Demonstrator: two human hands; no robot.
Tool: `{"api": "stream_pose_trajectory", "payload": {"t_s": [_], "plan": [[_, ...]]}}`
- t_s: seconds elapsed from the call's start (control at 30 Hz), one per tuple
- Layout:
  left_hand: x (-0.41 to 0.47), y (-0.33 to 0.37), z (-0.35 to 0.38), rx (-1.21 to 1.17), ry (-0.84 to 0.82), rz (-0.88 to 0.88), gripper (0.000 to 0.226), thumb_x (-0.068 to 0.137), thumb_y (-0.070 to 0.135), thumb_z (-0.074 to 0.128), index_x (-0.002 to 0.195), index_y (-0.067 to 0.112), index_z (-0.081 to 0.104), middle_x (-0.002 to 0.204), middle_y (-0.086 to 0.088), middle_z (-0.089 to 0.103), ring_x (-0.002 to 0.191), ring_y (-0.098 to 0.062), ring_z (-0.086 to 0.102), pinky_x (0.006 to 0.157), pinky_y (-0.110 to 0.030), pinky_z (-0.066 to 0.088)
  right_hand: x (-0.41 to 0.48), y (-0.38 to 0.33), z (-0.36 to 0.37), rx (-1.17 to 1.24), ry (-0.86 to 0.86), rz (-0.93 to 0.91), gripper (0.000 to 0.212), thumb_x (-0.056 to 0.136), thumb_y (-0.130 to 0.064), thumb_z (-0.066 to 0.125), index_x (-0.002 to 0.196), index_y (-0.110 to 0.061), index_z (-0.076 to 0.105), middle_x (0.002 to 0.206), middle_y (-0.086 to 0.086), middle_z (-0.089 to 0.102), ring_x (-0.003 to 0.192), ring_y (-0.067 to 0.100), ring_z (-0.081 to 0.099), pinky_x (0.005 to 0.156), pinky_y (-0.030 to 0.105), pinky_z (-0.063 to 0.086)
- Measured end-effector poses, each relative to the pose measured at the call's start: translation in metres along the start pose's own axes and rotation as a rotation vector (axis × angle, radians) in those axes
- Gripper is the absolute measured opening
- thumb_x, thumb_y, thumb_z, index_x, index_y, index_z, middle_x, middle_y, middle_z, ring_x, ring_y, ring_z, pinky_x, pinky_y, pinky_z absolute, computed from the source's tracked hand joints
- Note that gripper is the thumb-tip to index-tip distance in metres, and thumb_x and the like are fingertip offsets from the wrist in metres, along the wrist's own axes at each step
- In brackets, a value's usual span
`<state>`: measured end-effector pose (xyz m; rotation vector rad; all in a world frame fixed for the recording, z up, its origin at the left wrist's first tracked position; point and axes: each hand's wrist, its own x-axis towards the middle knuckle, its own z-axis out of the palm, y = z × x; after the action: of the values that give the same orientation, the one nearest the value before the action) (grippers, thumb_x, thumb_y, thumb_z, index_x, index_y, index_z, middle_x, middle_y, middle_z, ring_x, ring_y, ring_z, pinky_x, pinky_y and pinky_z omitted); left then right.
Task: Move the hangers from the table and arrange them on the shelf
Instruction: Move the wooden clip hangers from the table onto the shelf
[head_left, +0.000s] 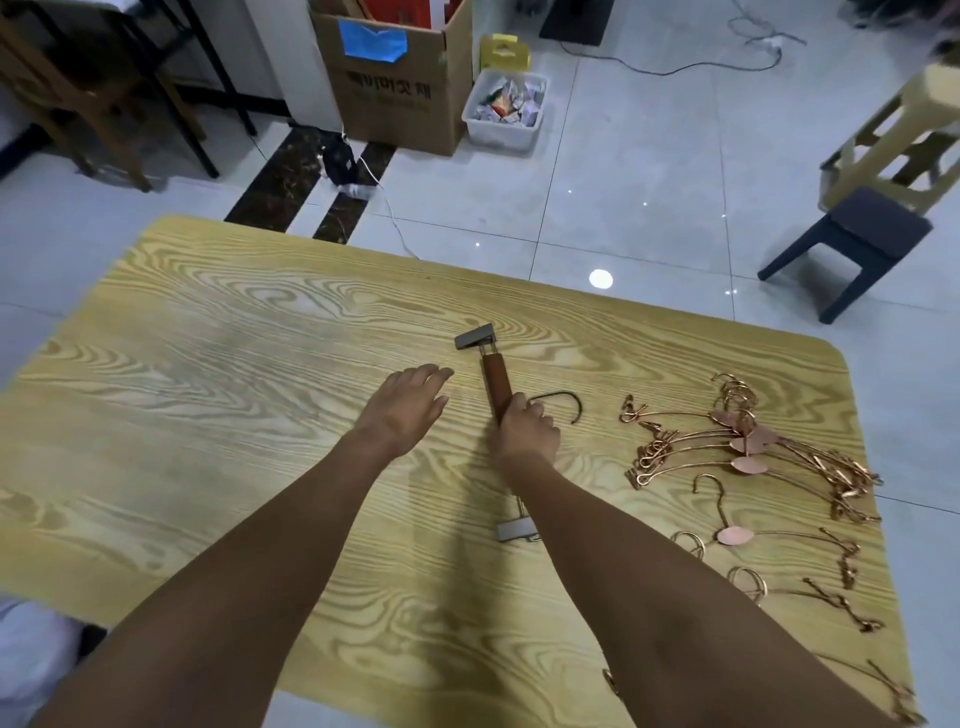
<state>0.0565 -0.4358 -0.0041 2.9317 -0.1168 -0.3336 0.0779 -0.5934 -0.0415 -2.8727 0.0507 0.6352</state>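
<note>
Head view: brown wooden clip hanger with dark metal hook (496, 384) is gripped mid-bar by the right hand (524, 428), fingers curled round it, at table centre, well apart from every edge; whether it is lifted off the top cannot be told. Left hand (408, 402) is held palm down, fingers straight, just left of the bar, not touching it. A wide stretch of bare grain on the yellow wood-grain table (208, 415) is seen left of that hand. Rose-gold wire hangers (748, 447) are piled near the right edge, with loose ones trailing toward the near right corner. A dark grey stool (857, 239) stands on the floor beyond the far right corner.
</note>
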Motion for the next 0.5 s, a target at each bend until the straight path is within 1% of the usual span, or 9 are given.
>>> {"api": "stream_pose_trajectory", "payload": {"t_s": [0.1,0.27,0.37,0.43,0.5], "plan": [[-0.003,-0.010,-0.004,-0.006,0.012,0.001,0.044,0.102,0.029,0.030,0.145,0.019,0.029,0.148,-0.002,0.036,0.135,-0.020,0.034,0.109,-0.030,0.021,0.006,-0.001,-0.005,-0.003,-0.034,-0.010,0.033,0.094,-0.018,0.047,0.125,-0.010,0.037,0.123,0.012,0.053,0.109,0.028,0.057,0.085,0.036,0.043],[-0.012,-0.009,-0.013,-0.003,0.035,-0.010,0.042,0.102,0.027,0.032,0.143,0.018,0.033,0.144,-0.002,0.041,0.131,-0.021,0.038,0.107,-0.031,0.025,-0.001,0.006,-0.016,0.060,-0.092,-0.004,0.041,0.092,-0.013,0.053,0.128,-0.009,0.035,0.124,0.014,0.051,0.111,0.029,0.056,0.085,0.038,0.046],[-0.019,0.005,-0.018,-0.010,0.047,0.005,0.041,0.102,0.028,0.032,0.142,0.019,0.033,0.141,-0.001,0.043,0.129,-0.020,0.040,0.105,-0.030,0.026,-0.010,0.021,-0.024,-0.035,-0.121,-0.100,0.051,0.091,-0.014,0.054,0.136,-0.010,0.030,0.127,0.017,0.048,0.116,0.033,0.050,0.092,0.040,0.042],[-0.023,0.020,-0.023,-0.008,0.054,-0.009,0.043,0.102,0.028,0.031,0.143,0.017,0.032,0.144,-0.002,0.041,0.132,-0.020,0.036,0.108,-0.031,0.024,-0.017,0.033,-0.033,-0.147,-0.067,-0.200,0.050,0.091,-0.019,0.056,0.135,-0.010,0.034,0.128,0.017,0.048,0.119,0.034,0.047,0.097,0.041,0.038],[-0.026,0.037,-0.027,-0.002,0.070,-0.022,0.043,0.102,0.028,0.032,0.144,0.017,0.032,0.145,-0.003,0.040,0.133,-0.021,0.035,0.110,-0.031,0.023,-0.022,0.046,-0.044,-0.212,-0.007,-0.265,0.047,0.090,-0.021,0.057,0.132,-0.011,0.039,0.127,0.016,0.049,0.119,0.033,0.048,0.098,0.041,0.036]]}}
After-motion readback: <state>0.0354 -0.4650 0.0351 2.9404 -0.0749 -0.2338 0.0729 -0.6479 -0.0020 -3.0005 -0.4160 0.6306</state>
